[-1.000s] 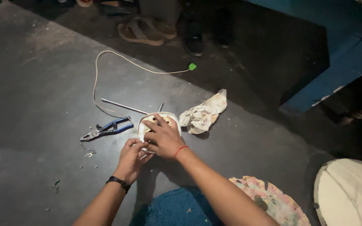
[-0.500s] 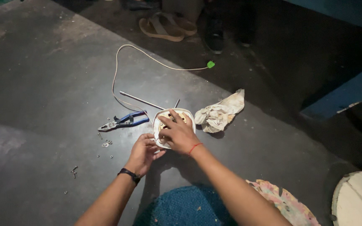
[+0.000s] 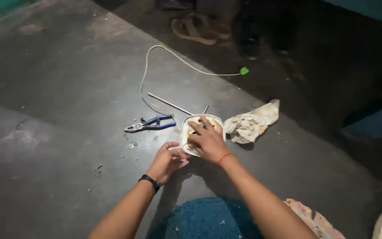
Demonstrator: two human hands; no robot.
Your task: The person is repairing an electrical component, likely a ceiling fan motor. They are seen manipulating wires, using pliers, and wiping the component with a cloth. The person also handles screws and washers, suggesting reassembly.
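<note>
the right hand (image 3: 208,142) lies flat over the top of a round white housing (image 3: 200,132), fingers spread and pressing down on it, more a cover than a closed grip. the left hand (image 3: 166,160) sits at the housing's near-left rim, its grip curled in tight, fingertips pinched against the white edge; whether something small is caught between them i cannot tell. a dark band circles the left wrist and a red thread the right.

the housing rests on the dark concrete floor (image 3: 58,132), a little ahead of the person's knees. just to its right, nearly touching, lies a crumpled, stained rag (image 3: 250,124). to its left, close by, lie blue-handled pliers (image 3: 149,125), with a few tiny bits of hardware (image 3: 131,145) scattered near them. a thin metal rod (image 3: 169,103) lies beyond the housing, and a pale cord (image 3: 173,57) loops away across the floor to a small green end (image 3: 244,70). sandals (image 3: 195,30) stand well off at the far edge.
</note>
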